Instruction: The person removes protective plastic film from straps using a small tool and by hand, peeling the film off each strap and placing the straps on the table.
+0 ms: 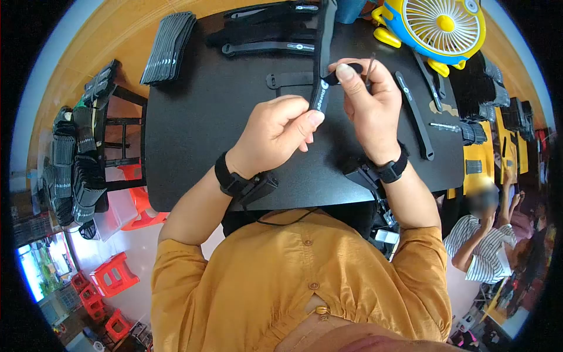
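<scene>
Between thumb and curled fingers, my left hand [275, 132] pinches the lower end of a black strap [322, 58] with white lettering, which runs up past the table's far side. My right hand [372, 108] is closed on a short dark tab or folded end of this strap, thumb on top. A thin, dark, pointed stick-like tool [370, 67] shows between its fingers; its lower part is hidden. Just behind the hands, another grey-black strap [287, 80] lies flat. To the right of my right hand is a loose strap [415, 117].
On the black table [199, 141] are a stack of straps [168, 47] at back left, more straps [267, 48] at the back, and a yellow-blue fan [437, 29] at back right. Red stools [114, 274] stand left on the floor. A person in a striped shirt [484, 249] sits at right.
</scene>
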`<state>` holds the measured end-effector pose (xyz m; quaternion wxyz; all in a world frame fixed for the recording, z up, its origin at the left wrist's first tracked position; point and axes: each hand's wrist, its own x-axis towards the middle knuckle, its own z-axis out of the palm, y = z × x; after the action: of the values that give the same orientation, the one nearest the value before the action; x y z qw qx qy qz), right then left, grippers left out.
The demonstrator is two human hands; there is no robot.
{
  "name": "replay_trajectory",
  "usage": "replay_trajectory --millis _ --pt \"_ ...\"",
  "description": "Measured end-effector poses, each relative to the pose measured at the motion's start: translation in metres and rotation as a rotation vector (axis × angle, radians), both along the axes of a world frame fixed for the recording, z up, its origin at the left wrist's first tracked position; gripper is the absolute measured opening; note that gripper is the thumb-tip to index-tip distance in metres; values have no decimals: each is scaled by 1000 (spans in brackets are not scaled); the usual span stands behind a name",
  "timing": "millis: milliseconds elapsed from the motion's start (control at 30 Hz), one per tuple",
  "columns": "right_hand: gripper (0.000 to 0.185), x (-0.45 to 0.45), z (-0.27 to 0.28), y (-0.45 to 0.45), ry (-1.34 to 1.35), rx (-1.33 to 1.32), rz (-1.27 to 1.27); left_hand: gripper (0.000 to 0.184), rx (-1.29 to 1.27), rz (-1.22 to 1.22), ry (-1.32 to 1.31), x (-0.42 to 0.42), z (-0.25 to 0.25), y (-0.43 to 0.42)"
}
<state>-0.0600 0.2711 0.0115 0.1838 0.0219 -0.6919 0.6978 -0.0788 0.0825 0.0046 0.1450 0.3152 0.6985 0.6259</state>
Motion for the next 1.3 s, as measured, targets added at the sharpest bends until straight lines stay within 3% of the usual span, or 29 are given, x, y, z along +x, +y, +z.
replay_trajectory --millis 133,200,233,300,367,433,500,533,667,767,833,967,1000,1033,1100,1167,1233,1267,1300 --pt "14 3 -4 -5 87 213 155 21 31 135 -231 -5 -13 3" --pt "12 2 -10 -12 296 444 258 27 58 122 -135 -12 -22 3" --pt "10 7 -8 -16 217 466 278 35 84 103 -44 -15 -25 2" --pt "12 11 -1 -17 -145 130 436 43 108 82 48 -14 -21 1" --pt "13 7 -6 -14 5 247 323 43 265 -25 -515 -6 -6 1" --pt "15 2 -7 -11 177 411 133 40 248 -23 -527 -2 -6 4" --pt "13 2 9 -2 110 168 28 30 216 -16 -583 0 -3 6" --pt "13 -1 12 9 99 139 -57 17 146 -11 -571 1 4 6" --pt "13 -15 30 62 251 -202 -235 10 -45 45 -257 4 -16 1" --pt "18 -12 48 120 314 -323 -317 10 -214 107 -56 1 -14 -8" --pt "15 -2 57 123 362 -324 -370 11 -181 117 79 -2 -6 -20" --pt "17 13 71 123 306 -300 -494 12 -248 111 124 3 11 -32" --pt "16 15 65 156 358 -378 -375 14 -261 100 184 4 12 -35" --pt "18 17 67 174 395 -536 -495 14 -264 99 187 6 4 -45" --pt "21 29 82 195 474 -502 -452 10 -237 249 -129 5 -15 -78" --pt "21 36 89 181 416 -458 -420 17 -78 257 -551 7 -4 -100" --pt "21 37 92 164 339 -38 -265 19 133 262 -594 5 -7 -106" --pt "18 37 90 137 329 249 -509 19 204 183 -604 0 -8 -110" --pt "19 34 87 126 331 43 -290 20 272 108 -619 -3 -9 -113"
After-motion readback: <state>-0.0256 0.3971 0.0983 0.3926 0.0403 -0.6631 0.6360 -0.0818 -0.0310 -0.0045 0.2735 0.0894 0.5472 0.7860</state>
